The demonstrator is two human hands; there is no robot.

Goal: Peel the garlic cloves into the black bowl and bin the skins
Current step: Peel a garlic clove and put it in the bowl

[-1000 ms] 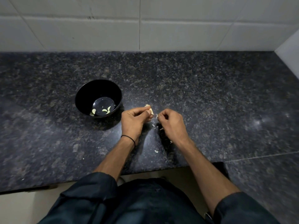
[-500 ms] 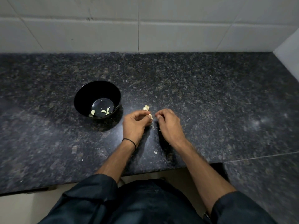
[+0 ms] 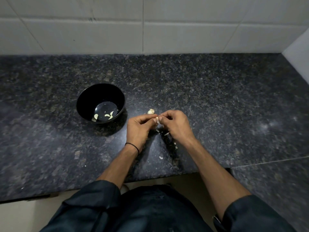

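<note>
Head view, left to right. Black bowl (image 3: 87,99) is sitting upright on the dark speckled table (image 3: 217,97), left of the hands. A few pale peeled cloves (image 3: 107,115) are lying in its bottom, toward the near side.

Left hand (image 3: 139,129), with a thin black band (image 3: 132,146) on the wrist, is hovering just right of the bowl. Its fingers are curled, and the thumb and fingertips are pinching a small garlic clove (image 3: 157,119). The clove is being held between both hands, above the table and outside the bowl.

Just beyond the knuckles another piece of garlic (image 3: 151,111) is lying on the table, apart from the hands.

Right hand (image 3: 177,124) is meeting the left at the clove, fingers curled and tips pinching the same clove; the exact grip is hidden by the fingers.

Scraps of skin (image 3: 166,133) are lying on the table beneath the right hand and wrist. One more scrap (image 3: 161,157) is lying nearer the table's front edge, between the forearms.

White tiled wall (image 3: 150,25) is running along the back.
</note>
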